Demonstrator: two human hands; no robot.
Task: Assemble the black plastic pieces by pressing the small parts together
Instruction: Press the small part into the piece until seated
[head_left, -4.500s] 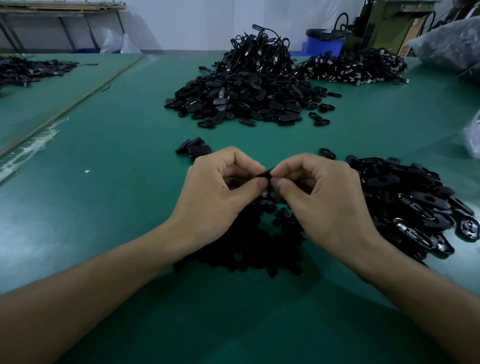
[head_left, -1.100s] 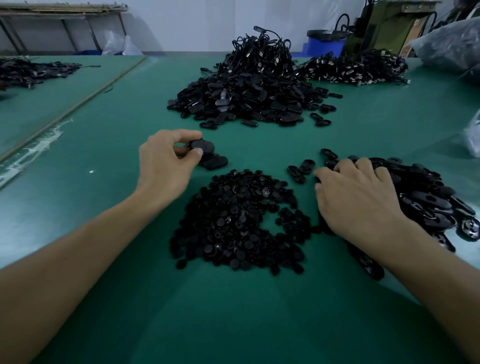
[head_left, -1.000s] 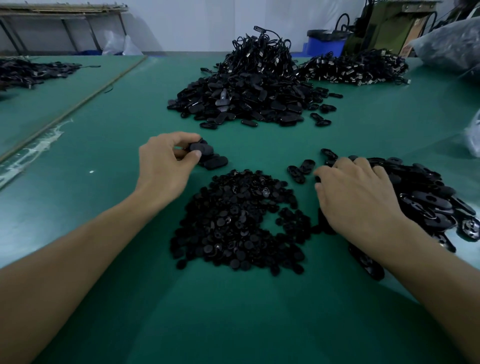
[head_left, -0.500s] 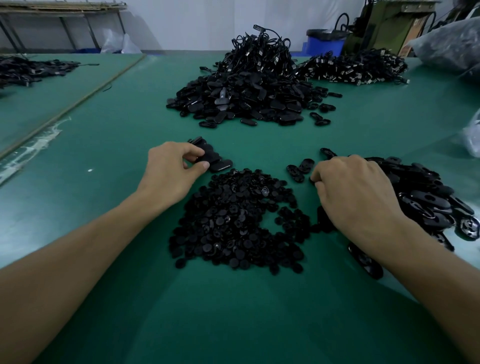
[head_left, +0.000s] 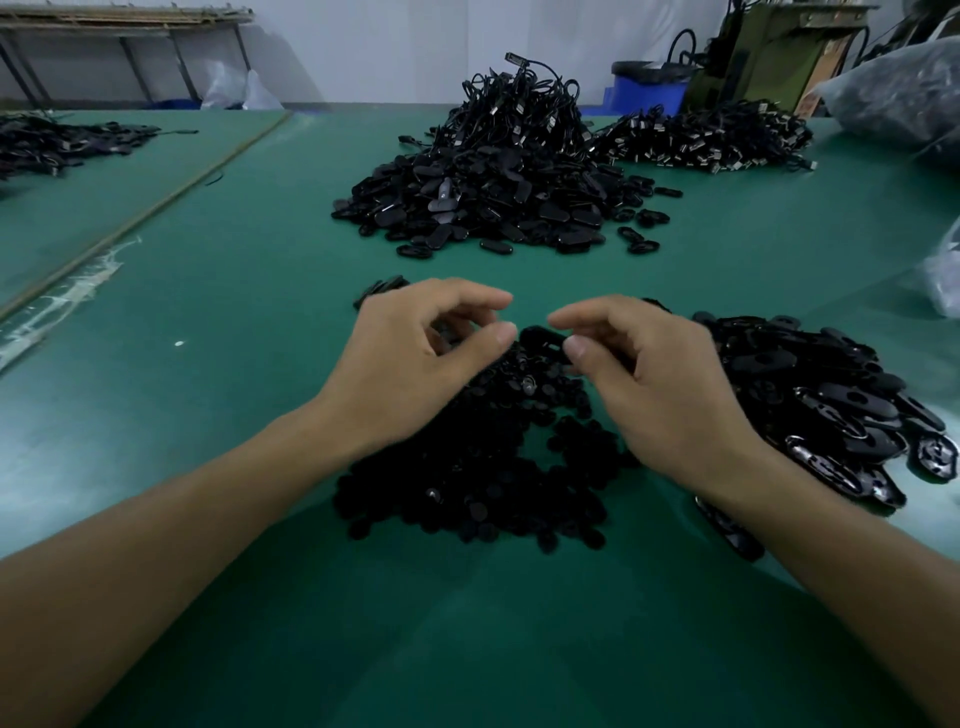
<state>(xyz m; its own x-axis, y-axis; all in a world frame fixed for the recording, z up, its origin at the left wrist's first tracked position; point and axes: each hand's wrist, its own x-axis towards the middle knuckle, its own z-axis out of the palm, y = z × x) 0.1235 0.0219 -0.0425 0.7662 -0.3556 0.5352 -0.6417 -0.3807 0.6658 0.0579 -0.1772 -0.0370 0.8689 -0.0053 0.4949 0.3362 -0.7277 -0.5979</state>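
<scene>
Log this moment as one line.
left hand: curled, contents unclear | right hand: pinches black piece | both above small-parts pile | press: not yet

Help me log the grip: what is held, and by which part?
The right hand pinches a black oval piece by its right end, between thumb and forefinger. Whether the left hand holds anything cannot be told.

Hands: 2, left hand (head_left: 415, 364), right hand (head_left: 660, 395).
Oval piece (head_left: 540, 340): 1, pinched at right hand's thumb tip.
Heaps of black parts: 6.
- round-parts heap (head_left: 467, 493) under both hands
- oval-shell heap (head_left: 831, 405) right of right hand
- small stack (head_left: 384, 287) beyond left hand
- large heap (head_left: 493, 192) and cable heap (head_left: 701, 140) far beyond hands
- side heap (head_left: 62, 143) far left of left hand

Blue bin (head_left: 649, 93): 1.
</scene>
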